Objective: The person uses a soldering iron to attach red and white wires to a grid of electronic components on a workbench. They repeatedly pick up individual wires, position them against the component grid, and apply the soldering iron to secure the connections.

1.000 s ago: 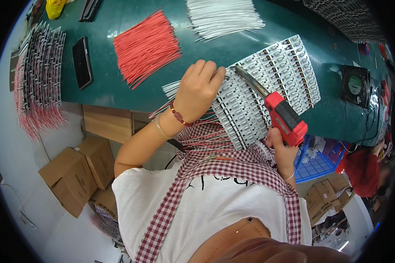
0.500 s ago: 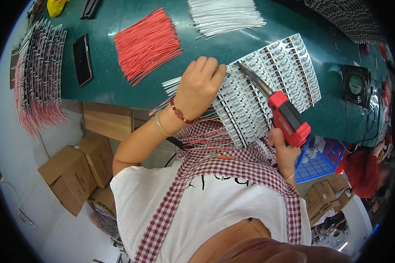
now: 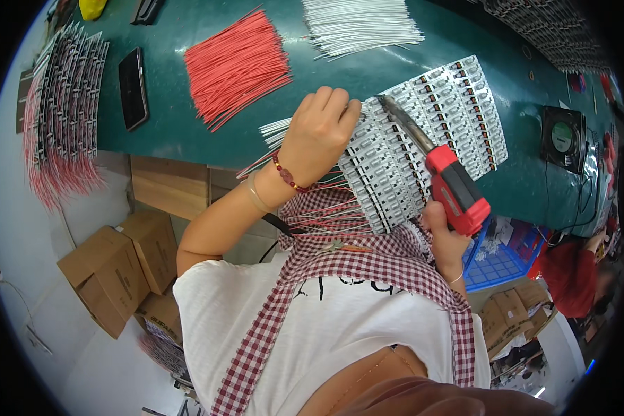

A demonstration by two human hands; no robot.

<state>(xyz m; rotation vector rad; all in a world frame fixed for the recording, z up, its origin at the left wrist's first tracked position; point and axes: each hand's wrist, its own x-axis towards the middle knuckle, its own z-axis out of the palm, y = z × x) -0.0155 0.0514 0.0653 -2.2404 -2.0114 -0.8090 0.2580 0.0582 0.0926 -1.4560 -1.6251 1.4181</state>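
My left hand (image 3: 322, 132) is closed in a pinch at the upper left edge of a pale panel of small circuit boards (image 3: 423, 132). What its fingertips hold is hidden. White wires (image 3: 276, 130) stick out to the left from beneath this hand. Below and right of the panel, my right hand (image 3: 448, 239) grips a red-and-black soldering gun (image 3: 457, 188). Its metal nozzle slants up over the panel, the tip close to my left fingertips. More red and white wires (image 3: 329, 211) trail from the panel's left side over my checked apron.
On the green table (image 3: 166, 139) lie a red wire bundle (image 3: 237, 69), a white wire bundle (image 3: 360, 24) and a phone (image 3: 133, 89). Wired panels (image 3: 66, 111) stand at the left. A small black fan (image 3: 563, 139) is at the right, above a blue basket (image 3: 496, 267).
The view has shifted slightly. My left hand and the soldering gun's tip stay almost in place at the panel's upper left edge.
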